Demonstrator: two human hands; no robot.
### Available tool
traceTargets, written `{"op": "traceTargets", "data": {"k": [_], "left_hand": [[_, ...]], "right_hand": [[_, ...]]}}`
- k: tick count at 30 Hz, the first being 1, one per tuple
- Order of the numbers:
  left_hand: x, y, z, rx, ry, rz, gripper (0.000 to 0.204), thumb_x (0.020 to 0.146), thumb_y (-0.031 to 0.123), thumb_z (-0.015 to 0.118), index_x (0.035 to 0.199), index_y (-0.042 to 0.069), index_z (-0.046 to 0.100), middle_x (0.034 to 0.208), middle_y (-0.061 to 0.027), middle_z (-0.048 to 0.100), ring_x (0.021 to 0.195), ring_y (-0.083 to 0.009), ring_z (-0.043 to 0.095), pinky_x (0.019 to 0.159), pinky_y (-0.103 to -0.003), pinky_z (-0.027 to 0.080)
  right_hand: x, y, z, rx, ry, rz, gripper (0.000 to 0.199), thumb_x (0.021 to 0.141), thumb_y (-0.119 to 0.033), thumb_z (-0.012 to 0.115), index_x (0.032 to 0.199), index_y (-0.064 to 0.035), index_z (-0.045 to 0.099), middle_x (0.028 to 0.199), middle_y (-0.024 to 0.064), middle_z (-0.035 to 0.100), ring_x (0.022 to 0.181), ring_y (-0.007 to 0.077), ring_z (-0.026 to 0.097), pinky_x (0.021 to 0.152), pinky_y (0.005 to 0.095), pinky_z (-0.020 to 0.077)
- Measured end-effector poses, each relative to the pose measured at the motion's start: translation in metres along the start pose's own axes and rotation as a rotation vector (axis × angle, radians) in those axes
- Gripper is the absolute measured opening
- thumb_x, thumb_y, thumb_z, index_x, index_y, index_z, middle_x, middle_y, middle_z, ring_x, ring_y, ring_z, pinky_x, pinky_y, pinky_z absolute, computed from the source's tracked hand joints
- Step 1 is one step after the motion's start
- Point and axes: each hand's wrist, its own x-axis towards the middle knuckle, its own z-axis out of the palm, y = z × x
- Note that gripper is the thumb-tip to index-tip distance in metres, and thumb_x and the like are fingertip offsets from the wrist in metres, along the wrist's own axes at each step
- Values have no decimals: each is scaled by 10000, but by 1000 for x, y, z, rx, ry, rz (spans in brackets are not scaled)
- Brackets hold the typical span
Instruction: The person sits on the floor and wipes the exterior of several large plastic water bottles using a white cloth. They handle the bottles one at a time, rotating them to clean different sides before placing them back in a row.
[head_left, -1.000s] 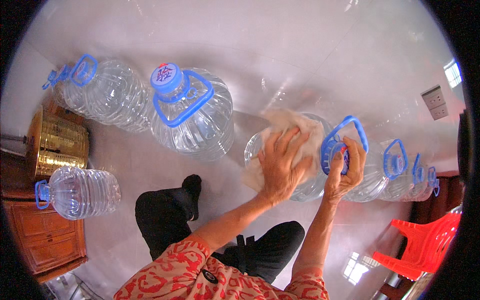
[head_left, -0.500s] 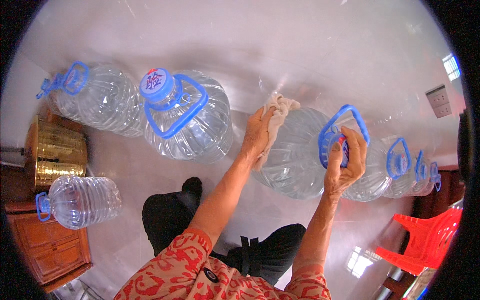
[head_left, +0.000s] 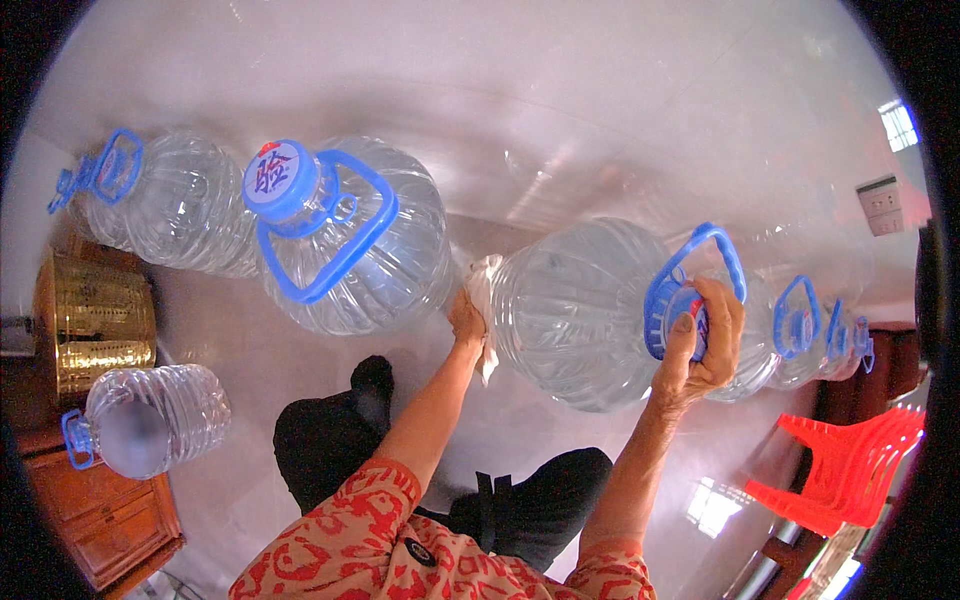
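A large clear plastic water bottle [head_left: 570,315] leans in front of me, its base toward my left hand and its blue cap [head_left: 684,310] toward the right. My right hand [head_left: 705,345] grips it by the cap and neck, beside the raised blue carry handle [head_left: 738,268]. With my left hand [head_left: 466,318] I hold a pale cloth [head_left: 485,285] against the bottle's base; part of the fingers is hidden behind the cloth. Just left of this hand stands another capped bottle [head_left: 400,220] with a blue handle, upright and untouched.
More bottles line the wall, at far left [head_left: 190,200] and behind the held one at right [head_left: 797,330]. An empty-looking bottle [head_left: 165,415] lies near a brass-coloured drum [head_left: 100,315] and a wooden cabinet [head_left: 110,525]. Red plastic chairs [head_left: 840,465] stand at right; a socket plate [head_left: 880,205] is on the wall.
My left hand with the cloth has moved down and left, from the bottle's upper side to its base. The bottle has tilted further over, with my right hand still on its cap.
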Motion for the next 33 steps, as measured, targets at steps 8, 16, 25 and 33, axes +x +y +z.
{"op": "traceTargets", "data": {"k": [8,16,25,33], "left_hand": [[-8,145,21,534,-467,741,440,954,398,458,1210,63,584,1072,-130,625,974,-227,579,853,-367,440],[-69,280,153,920,-1149,651,378,874,428,526,1048,132,685,904,-117,679,895,-337,611,800,-438,463],[-23,234,191,980,-1418,794,312,865,316,529,1102,168,669,1055,-106,661,959,-314,620,841,-395,487],[21,194,148,842,-1320,418,376,938,310,468,1216,101,610,1159,-119,643,1022,-268,608,919,-349,450]], "right_hand": [[-7,-11,-3,52,20,-11,317,716,-187,641,987,-27,681,994,132,619,839,236,612,693,324,498],[-34,-21,-28,33,33,-23,339,687,-218,662,980,-47,678,983,133,625,793,253,620,667,330,510],[-54,-38,-39,43,45,-24,344,648,-246,668,936,-57,675,946,129,626,760,255,624,626,328,514],[-61,-39,-40,27,39,-23,351,765,-309,623,931,-1,651,952,169,616,807,294,625,714,375,502]]}}
